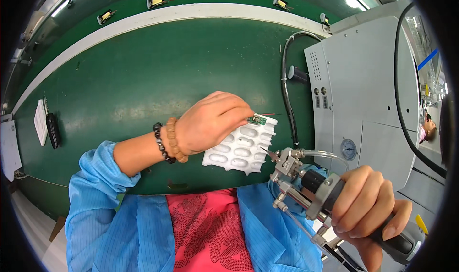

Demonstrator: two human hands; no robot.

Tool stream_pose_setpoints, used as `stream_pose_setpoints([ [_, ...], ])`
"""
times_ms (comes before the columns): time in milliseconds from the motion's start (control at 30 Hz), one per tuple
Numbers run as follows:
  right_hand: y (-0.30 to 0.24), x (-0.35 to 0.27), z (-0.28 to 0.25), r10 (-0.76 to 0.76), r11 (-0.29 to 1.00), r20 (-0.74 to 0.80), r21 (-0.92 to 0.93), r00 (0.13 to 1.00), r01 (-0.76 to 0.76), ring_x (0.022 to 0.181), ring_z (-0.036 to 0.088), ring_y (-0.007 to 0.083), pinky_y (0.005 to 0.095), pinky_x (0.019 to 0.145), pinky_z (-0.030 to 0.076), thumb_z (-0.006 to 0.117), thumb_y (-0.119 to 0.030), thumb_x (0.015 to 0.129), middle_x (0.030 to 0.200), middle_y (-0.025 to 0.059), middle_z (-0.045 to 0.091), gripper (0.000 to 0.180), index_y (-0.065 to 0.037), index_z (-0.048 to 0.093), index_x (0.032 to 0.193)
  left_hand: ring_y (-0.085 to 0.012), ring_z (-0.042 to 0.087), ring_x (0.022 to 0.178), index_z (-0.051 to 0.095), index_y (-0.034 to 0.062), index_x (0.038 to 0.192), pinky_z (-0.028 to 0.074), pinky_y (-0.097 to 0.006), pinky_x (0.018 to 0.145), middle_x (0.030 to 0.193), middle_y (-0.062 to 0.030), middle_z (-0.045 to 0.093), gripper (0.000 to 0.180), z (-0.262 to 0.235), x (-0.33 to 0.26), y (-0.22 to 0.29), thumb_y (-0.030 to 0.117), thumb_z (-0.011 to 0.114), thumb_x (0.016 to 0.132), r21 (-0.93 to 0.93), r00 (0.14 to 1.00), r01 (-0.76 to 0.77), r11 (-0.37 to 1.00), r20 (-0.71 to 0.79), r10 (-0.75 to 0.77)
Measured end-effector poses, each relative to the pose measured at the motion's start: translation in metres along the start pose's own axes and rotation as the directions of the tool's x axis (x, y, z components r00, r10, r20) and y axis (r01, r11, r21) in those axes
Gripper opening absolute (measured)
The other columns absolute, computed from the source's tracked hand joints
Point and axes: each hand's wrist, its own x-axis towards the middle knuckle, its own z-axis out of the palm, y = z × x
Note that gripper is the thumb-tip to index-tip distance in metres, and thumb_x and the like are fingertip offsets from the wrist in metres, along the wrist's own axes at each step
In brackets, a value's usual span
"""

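Green circuit board [258, 120] lying nearer the left hand [210, 122]

That hand is apparently pinching it, fingers hiding the contact; the board is sitting just right of the grip, long axis running sideways, over the white tray [251, 147]. Rightward, the right hand [367, 206] is clutching the nozzled tool [313, 182], tip pointing left, apart from the board.

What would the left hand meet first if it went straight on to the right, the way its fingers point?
Probably the black cable, beyond the green circuit board the left hand holds. Depth is unclear: if the hand sits low, the white tray might come first.
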Motion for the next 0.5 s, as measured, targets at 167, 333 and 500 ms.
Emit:
stream_pose_setpoints([
  [167, 0.021, 0.004, 0.005, -0.04, 0.997, -0.111, -0.068, 0.993, 0.032, 0.05, 0.056, 0.0101, 0.0203, 0.045, 0.049, 0.082, -0.037, 0.083, 0.062, 0.0008, 0.056, 0.045, -0.008, 0.054, 0.102, -0.0333, 0.065, 0.102, 0.065, 0.0017, 0.109, 0.052, -0.043, 0.087, 0.105, -0.0144, 0.067, 0.031, 0.013, -0.005, -0.005, 0.006, 0.075, 0.08, 0.037, 1.0, 0.006, 0.999, -0.022, -0.005],
  [333, 0.043, 0.011, 0.001, -0.044, 0.989, -0.088, -0.143, 0.995, 0.031, 0.049, 0.055, 0.0097, 0.0202, 0.043, 0.048, 0.078, -0.045, 0.084, 0.068, 0.0012, 0.058, 0.054, -0.007, 0.05, 0.11, -0.0336, 0.065, 0.103, 0.066, 0.0014, 0.11, 0.053, -0.043, 0.089, 0.107, -0.0156, 0.068, 0.035, 0.012, -0.005, -0.005, 0.007, 0.078, 0.078, -0.147, 0.983, 0.184, 0.972, 0.028, -0.181],
  [500, 0.066, 0.019, 0.0, 0.004, 0.984, -0.06, -0.177, 0.998, -0.014, 0.05, 0.055, 0.0101, 0.0212, 0.044, 0.047, 0.074, -0.054, 0.084, 0.07, 0.0008, 0.055, 0.06, -0.008, 0.048, 0.112, -0.034, 0.064, 0.107, 0.067, 0.0005, 0.108, 0.053, -0.042, 0.09, 0.109, -0.0163, 0.069, 0.037, 0.017, -0.011, -0.01, 0.007, 0.08, 0.075, -0.179, 0.977, 0.204, 0.962, -0.02, -0.211],
])
